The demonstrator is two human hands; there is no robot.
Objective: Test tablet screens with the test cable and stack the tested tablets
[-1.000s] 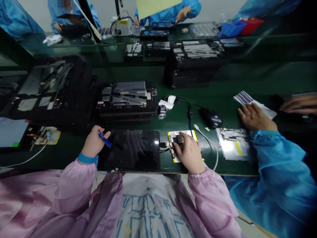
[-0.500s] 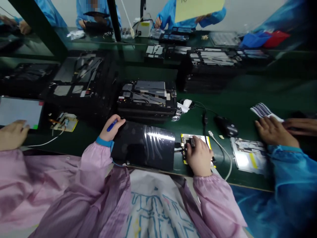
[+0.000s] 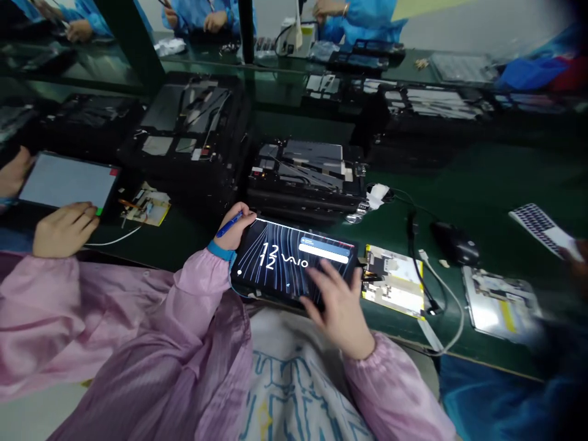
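A lit tablet screen [image 3: 271, 283] shows a clock reading 12 12 and the word VAIO. My left hand [image 3: 235, 236] is closed on its upper left edge, with a blue pen [image 3: 228, 225] tucked between the fingers. Over the right part of the screen my right hand [image 3: 343, 309] is open, fingers spread; whether the fingertips touch the glass I cannot tell. To the right of the screen lies a bare circuit board with a battery [image 3: 397, 283], joined to it by a short connector.
Stacks of tablet parts [image 3: 307, 168] stand behind the screen. A black mouse [image 3: 454, 242], a white cable [image 3: 443, 282] and a metal-backed assembly [image 3: 500, 300] lie right. At left, a neighbour's hand [image 3: 67, 229] rests at a grey screen [image 3: 68, 180].
The dark screen has lit up. My right hand has moved left from the circuit board to over the screen. The whole view has shifted, and a neighbour's hand at right has moved away.
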